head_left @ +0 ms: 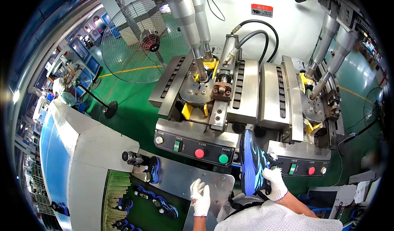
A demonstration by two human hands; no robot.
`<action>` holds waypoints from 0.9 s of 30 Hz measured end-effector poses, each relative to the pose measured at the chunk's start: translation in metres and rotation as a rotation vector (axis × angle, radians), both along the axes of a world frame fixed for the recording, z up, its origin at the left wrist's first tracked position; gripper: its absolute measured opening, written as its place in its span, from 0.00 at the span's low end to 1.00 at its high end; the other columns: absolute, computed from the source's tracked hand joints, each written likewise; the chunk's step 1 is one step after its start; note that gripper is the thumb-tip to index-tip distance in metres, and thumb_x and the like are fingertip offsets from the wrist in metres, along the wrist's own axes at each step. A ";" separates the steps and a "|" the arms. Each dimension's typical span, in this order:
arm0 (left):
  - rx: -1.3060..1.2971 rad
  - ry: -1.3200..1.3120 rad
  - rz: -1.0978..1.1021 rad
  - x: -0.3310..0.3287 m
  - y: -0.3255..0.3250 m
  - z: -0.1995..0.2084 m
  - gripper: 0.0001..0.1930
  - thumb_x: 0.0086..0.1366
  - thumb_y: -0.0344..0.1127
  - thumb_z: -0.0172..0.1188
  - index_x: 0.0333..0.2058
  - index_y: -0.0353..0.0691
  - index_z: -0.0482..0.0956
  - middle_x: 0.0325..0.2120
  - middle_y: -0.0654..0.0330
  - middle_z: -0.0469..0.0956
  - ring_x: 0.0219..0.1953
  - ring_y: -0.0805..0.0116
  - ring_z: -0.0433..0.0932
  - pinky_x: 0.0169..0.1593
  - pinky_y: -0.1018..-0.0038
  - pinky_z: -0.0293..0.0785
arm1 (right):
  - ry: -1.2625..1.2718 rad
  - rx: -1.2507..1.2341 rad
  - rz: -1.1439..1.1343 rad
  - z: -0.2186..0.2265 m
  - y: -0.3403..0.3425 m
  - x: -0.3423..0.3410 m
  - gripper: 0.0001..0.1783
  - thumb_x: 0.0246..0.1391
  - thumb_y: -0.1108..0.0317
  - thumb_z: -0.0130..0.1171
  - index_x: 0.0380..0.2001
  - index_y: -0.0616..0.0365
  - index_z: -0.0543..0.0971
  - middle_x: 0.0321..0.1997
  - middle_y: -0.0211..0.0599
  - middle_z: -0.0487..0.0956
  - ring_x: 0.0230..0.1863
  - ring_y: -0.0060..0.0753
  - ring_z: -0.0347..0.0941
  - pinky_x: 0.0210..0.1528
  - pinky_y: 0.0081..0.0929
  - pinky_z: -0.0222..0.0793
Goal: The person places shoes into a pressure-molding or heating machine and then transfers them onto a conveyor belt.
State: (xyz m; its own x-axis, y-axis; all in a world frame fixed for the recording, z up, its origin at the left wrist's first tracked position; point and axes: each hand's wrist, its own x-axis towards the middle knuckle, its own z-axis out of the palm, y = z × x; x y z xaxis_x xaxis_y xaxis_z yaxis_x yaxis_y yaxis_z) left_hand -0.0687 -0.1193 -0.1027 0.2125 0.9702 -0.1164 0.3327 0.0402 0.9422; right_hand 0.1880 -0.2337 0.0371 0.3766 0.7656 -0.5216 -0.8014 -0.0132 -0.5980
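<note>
My right hand (275, 184), in a white glove, grips a black and blue sports shoe (252, 163) near its opening. The shoe is held upright, toe pointing up and its blue sole facing left, in front of the machine. My left hand (200, 197), gloved as well, hovers over the metal shelf (217, 186) with fingers loosely bent and nothing visible in it. To its left another blue and black shoe (153, 169) rests on the shelf beside a dark cylinder with a metal end (133, 158).
Two press stations (197, 91) (314, 104) stand ahead, above control panels (195, 149) with red and green buttons. Several shoes (164, 206) lie on a green surface at lower left, behind a fringed curtain (117, 190). A large caged fan (143, 40) stands behind.
</note>
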 end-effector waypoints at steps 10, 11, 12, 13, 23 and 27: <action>0.152 -0.073 -0.122 0.025 0.048 0.047 0.31 0.65 0.26 0.63 0.66 0.29 0.63 0.62 0.45 0.68 0.57 0.53 0.78 0.57 0.64 0.79 | -0.006 -0.010 -0.021 0.007 0.000 0.005 0.09 0.55 0.71 0.58 0.36 0.65 0.79 0.33 0.36 0.81 0.31 0.27 0.81 0.33 0.30 0.83; 0.177 -0.107 -0.129 0.034 0.058 0.059 0.32 0.65 0.25 0.63 0.66 0.29 0.62 0.62 0.45 0.68 0.58 0.53 0.78 0.58 0.64 0.78 | -0.014 0.015 -0.004 -0.001 -0.002 0.008 0.17 0.55 0.67 0.62 0.45 0.67 0.76 0.40 0.42 0.81 0.38 0.35 0.82 0.38 0.35 0.84; 0.229 -0.146 -0.154 0.043 0.069 0.070 0.34 0.65 0.24 0.63 0.68 0.28 0.60 0.65 0.43 0.66 0.61 0.50 0.76 0.61 0.63 0.77 | -0.020 0.038 0.011 -0.011 -0.006 0.013 0.27 0.55 0.64 0.66 0.53 0.69 0.72 0.46 0.48 0.81 0.44 0.42 0.83 0.44 0.40 0.85; 0.261 -0.160 -0.186 0.053 0.081 0.084 0.35 0.65 0.24 0.62 0.68 0.27 0.58 0.66 0.42 0.64 0.64 0.49 0.73 0.64 0.61 0.74 | -0.025 0.060 0.025 -0.022 -0.009 0.017 0.37 0.55 0.61 0.71 0.62 0.70 0.69 0.53 0.54 0.81 0.50 0.50 0.84 0.49 0.44 0.86; 0.390 -0.122 -0.240 0.171 0.251 0.130 0.39 0.68 0.32 0.63 0.72 0.33 0.54 0.69 0.38 0.61 0.70 0.46 0.65 0.71 0.59 0.64 | -0.007 0.065 -0.105 0.017 0.014 0.015 0.16 0.56 0.70 0.61 0.46 0.66 0.77 0.37 0.36 0.82 0.34 0.29 0.82 0.36 0.30 0.82; 0.278 -0.133 -0.281 0.206 0.294 0.125 0.42 0.68 0.31 0.63 0.73 0.33 0.48 0.71 0.38 0.57 0.72 0.47 0.61 0.72 0.59 0.61 | -0.036 0.170 -0.086 0.012 0.010 0.024 0.25 0.58 0.69 0.61 0.57 0.70 0.71 0.46 0.43 0.82 0.40 0.34 0.84 0.42 0.35 0.86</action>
State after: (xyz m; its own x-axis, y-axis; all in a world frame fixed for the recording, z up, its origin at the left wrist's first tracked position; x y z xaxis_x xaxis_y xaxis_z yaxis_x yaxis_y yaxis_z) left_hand 0.1373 0.1752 0.0225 0.4691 0.8628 0.1884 0.1686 -0.2970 0.9399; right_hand 0.2117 -0.2242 0.0496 0.4610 0.8055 -0.3723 -0.7730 0.1584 -0.6143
